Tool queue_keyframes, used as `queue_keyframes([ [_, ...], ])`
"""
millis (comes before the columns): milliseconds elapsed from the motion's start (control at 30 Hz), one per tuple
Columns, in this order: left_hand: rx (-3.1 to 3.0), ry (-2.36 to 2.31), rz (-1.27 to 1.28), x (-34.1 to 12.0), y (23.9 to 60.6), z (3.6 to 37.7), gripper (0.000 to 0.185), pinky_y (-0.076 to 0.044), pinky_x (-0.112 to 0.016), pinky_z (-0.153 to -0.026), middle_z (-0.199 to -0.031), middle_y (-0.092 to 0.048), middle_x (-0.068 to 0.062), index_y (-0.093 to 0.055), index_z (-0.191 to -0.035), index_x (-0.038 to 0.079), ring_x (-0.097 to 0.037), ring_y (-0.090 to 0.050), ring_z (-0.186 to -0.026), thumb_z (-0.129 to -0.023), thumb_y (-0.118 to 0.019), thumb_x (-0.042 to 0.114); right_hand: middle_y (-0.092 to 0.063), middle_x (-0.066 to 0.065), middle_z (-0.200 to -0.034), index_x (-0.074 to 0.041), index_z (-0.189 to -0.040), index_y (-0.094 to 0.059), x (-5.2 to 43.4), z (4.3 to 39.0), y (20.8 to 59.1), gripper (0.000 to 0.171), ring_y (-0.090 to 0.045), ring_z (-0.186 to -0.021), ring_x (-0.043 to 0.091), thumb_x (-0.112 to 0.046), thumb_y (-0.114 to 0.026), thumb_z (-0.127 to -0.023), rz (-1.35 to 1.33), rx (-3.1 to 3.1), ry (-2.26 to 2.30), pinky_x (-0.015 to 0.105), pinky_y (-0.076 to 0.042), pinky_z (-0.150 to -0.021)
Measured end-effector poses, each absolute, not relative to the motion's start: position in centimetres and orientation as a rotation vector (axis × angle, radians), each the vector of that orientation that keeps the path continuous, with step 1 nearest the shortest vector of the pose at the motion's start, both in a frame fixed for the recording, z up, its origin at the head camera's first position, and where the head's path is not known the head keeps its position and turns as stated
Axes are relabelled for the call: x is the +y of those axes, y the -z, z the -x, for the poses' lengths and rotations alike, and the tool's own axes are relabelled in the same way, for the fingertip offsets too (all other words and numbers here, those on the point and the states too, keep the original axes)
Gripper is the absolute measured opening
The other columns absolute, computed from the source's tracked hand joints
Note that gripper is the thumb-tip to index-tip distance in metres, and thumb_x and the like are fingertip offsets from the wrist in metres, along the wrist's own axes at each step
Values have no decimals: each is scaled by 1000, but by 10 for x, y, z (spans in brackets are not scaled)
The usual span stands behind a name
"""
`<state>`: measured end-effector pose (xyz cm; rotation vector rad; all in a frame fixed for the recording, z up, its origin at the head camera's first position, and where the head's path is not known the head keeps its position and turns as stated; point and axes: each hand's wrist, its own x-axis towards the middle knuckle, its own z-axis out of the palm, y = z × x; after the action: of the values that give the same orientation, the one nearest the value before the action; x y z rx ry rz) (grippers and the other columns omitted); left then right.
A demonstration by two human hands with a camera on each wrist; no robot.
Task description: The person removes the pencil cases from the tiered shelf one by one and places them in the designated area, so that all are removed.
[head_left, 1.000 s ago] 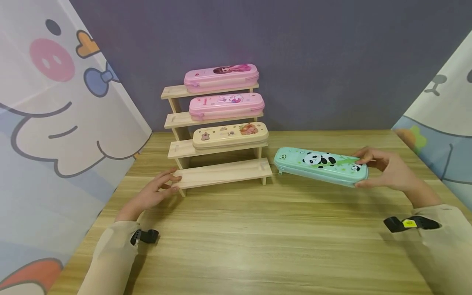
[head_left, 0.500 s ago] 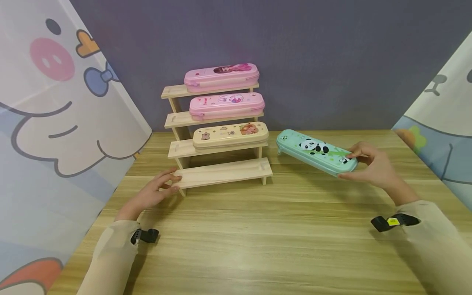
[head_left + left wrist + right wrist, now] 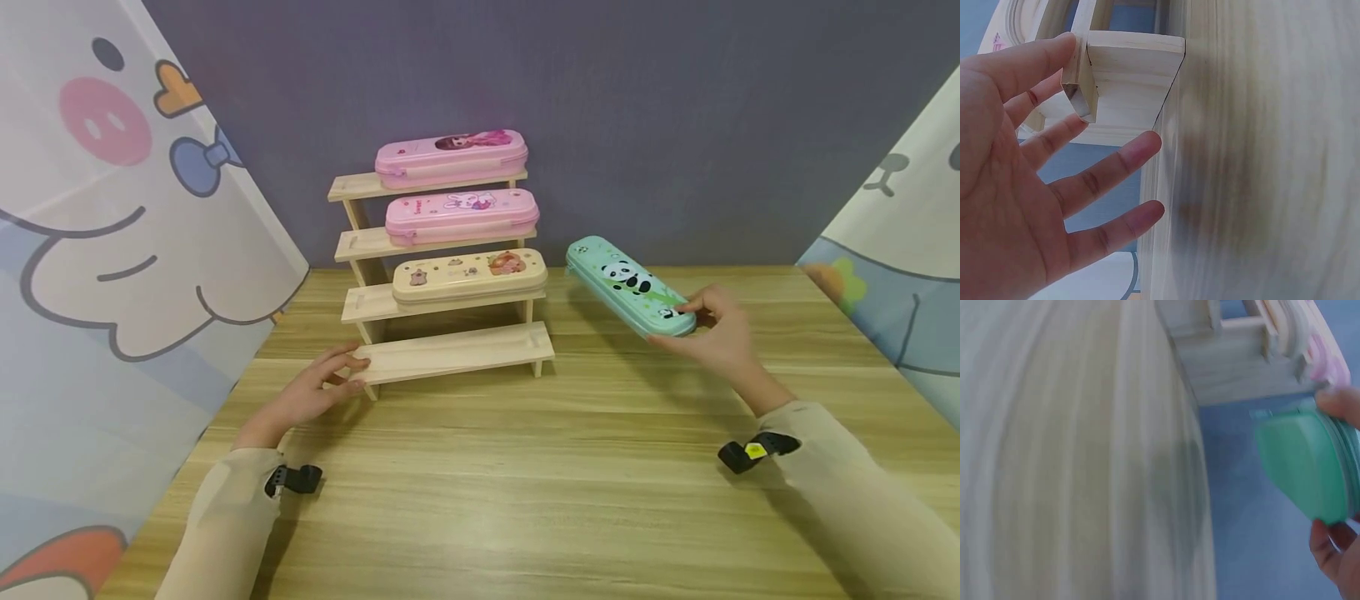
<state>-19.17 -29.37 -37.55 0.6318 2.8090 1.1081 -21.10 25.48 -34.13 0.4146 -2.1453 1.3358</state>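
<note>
At the right, my right hand (image 3: 723,337) grips the near right end of a mint-green pencil case (image 3: 630,287) with a panda print. The case is raised above the table and tilted, its far end pointing up and left; its green underside shows in the right wrist view. My left hand (image 3: 318,390) pinches the left end of the lowest board of a wooden stepped stand (image 3: 450,354). In the left wrist view, thumb and forefingers lie on either side of that board end, with the other fingers spread. The lowest step is bare.
On the stand's upper steps lie a cream pencil case (image 3: 468,279) and two pink ones, a rabbit-print case (image 3: 461,217) and a doll-print case (image 3: 450,158). A wood-grain table (image 3: 487,500) spreads in front; a grey wall (image 3: 637,125) rises behind.
My right hand has carried the mint-green pencil case left and upward, turning it so its far end rises beside the stand. The left hand and the stand stay put.
</note>
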Motion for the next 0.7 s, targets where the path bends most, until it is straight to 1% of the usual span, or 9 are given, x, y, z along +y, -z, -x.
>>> queue_keyframes([
  [200, 2794, -1112, -630, -293, 375, 192, 33, -49, -51, -86, -154, -29, -29, -60, -129, -3, -41, -57, -107, -99, -63, 10, -49, 13, -81, 19, -87, -61, 233, 213, 345, 40, -46, -73, 8, 18, -85, -55, -292, -2094, -1291, 9, -40, -60],
  [333, 2797, -1109, -625, -294, 375, 192, 33, -49, -49, -86, -154, -29, -28, -60, -129, -2, -40, -57, -107, -99, -63, 10, -48, 16, -84, 20, -88, -59, 225, 223, 356, 41, -44, -75, 10, 18, -84, -56, -258, -2037, -1332, 10, -39, -60],
  [433, 2799, -1104, -634, -294, 375, 192, 32, -49, -50, -86, -154, -29, -29, -60, -129, -2, -39, -57, -107, -99, -62, 10, -48, 8, -86, 18, -90, -59, 225, 235, 371, 43, -44, -74, 9, 15, -87, -57, -197, -2012, -1376, 11, -39, -60],
  [567, 2799, -1102, -647, -294, 375, 192, 31, -49, -50, -86, -153, -29, -29, -60, -128, -3, -39, -57, -106, -99, -62, 9, -46, -3, -89, 13, -95, -60, 225, 248, 386, 46, -47, -74, 6, 10, -90, -60, -87, -2021, -1427, 11, -41, -63],
  [700, 2800, -1100, -657, -293, 375, 193, 32, -49, -51, -86, -153, -29, -30, -60, -129, -3, -40, -57, -106, -99, -62, 10, -45, -4, -91, 9, -96, -60, 224, 254, 392, 45, -47, -77, 8, 1, -91, -64, -16, -2082, -1420, 15, -40, -66],
])
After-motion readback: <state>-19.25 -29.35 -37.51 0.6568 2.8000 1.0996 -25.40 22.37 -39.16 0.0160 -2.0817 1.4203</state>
